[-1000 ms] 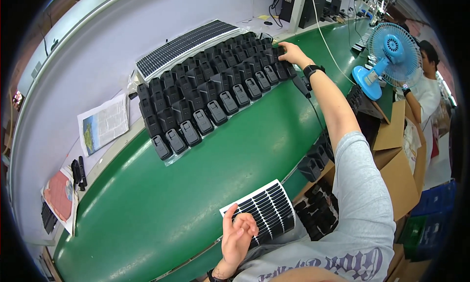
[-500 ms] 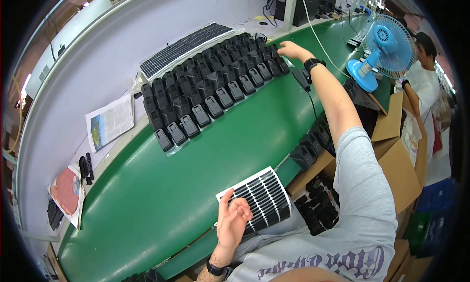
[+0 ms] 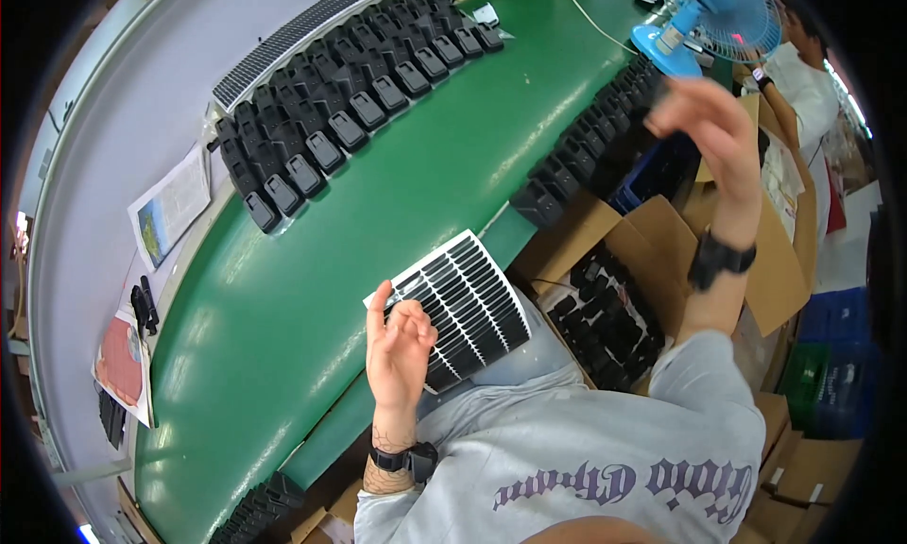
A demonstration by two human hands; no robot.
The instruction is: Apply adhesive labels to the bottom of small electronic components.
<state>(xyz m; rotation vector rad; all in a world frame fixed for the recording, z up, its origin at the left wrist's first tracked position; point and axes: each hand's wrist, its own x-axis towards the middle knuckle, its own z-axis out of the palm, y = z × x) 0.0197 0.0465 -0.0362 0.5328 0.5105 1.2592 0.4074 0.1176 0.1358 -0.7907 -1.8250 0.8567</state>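
My left hand is above a white sheet of black strip-shaped stickers, which lies over my lap at the bench edge. Its index finger points up while the other fingers curl loosely, apart from one another. A small greyish piece near that fingertip is too small to name. My right hand is raised at the right, smeared by motion, and whether it holds anything cannot be made out. Close to it runs a row of black box-like devices along the bench's near edge.
Several rows of black cradle-shaped units stand on the green bench, before another black-patterned sheet. A blue fan and a co-worker are at the far right. An open carton holds black parts.
My right hand has left the far end of the unit rows and swung right, towards the cartons. My left hand keeps much the same pose over the sheet. The view has shifted.
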